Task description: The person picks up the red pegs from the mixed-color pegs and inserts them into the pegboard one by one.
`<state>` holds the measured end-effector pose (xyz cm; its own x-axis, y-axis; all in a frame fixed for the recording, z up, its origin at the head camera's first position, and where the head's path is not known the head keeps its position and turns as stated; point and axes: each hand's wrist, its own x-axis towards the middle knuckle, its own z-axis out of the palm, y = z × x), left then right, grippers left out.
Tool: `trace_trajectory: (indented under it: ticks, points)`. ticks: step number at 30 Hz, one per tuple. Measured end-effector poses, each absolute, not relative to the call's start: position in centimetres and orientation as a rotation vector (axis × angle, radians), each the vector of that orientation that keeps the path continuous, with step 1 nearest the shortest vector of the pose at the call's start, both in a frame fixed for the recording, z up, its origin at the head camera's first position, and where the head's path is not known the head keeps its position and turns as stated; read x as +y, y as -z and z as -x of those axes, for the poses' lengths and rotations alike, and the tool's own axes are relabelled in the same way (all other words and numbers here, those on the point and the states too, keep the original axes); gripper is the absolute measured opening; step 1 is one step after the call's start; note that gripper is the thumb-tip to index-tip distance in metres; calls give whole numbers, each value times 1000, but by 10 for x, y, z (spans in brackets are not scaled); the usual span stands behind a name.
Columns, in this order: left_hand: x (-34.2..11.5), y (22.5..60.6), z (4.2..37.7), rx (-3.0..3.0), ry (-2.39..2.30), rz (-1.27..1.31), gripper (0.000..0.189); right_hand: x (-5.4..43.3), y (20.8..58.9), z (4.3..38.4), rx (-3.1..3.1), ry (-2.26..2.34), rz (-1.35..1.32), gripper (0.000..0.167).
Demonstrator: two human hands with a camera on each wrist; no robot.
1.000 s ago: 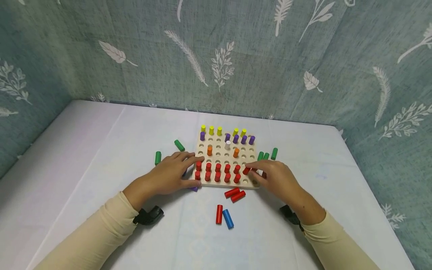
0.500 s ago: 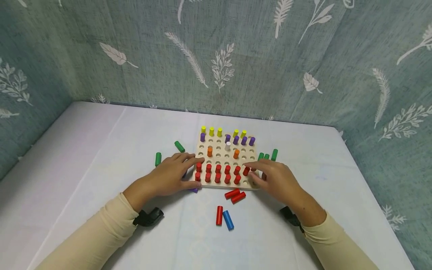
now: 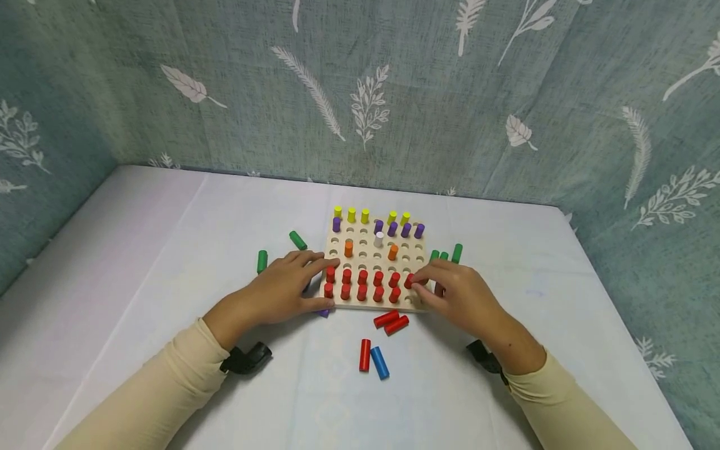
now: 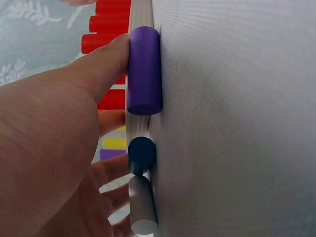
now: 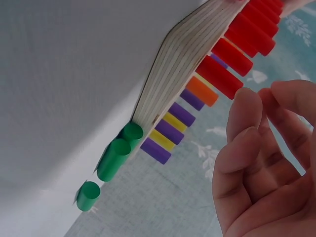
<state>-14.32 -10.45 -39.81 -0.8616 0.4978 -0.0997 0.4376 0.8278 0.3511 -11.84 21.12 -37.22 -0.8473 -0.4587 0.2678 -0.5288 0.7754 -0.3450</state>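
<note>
A wooden pegboard [image 3: 368,305] lies at the middle of the table, with two rows of red pegs standing along its near side. My left hand [image 3: 281,287] rests against the board's left edge, thumb at the near corner and fingers extended. A purple peg [image 4: 144,71] lies by that thumb, with a dark blue peg [image 4: 141,154] farther along the edge. At the right end of the second red row stands a red peg [image 5: 219,76]. My right hand [image 3: 461,290] has its thumb and fingertips right at this peg's top; the peg's length shows uncovered in the right wrist view.
Two red pegs [image 3: 392,320] lie before the board, and another red peg [image 3: 365,355] lies beside a blue peg [image 3: 379,362]. Green pegs lie on both sides, one at the right [image 3: 457,253]. Yellow, purple, orange and white pegs stand farther back in the board.
The right hand's fingers held the red peg tilted, then spread around it as it stood upright; now the fingertips are together at its top. The left hand stays put.
</note>
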Motion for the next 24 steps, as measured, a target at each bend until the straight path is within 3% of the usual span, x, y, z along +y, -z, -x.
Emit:
trace_trajectory:
  ticks: [24]
  points:
    - [-106, 398, 143, 2842, -490, -770, 81, 209, 370, 118, -3031, -803, -933, 9]
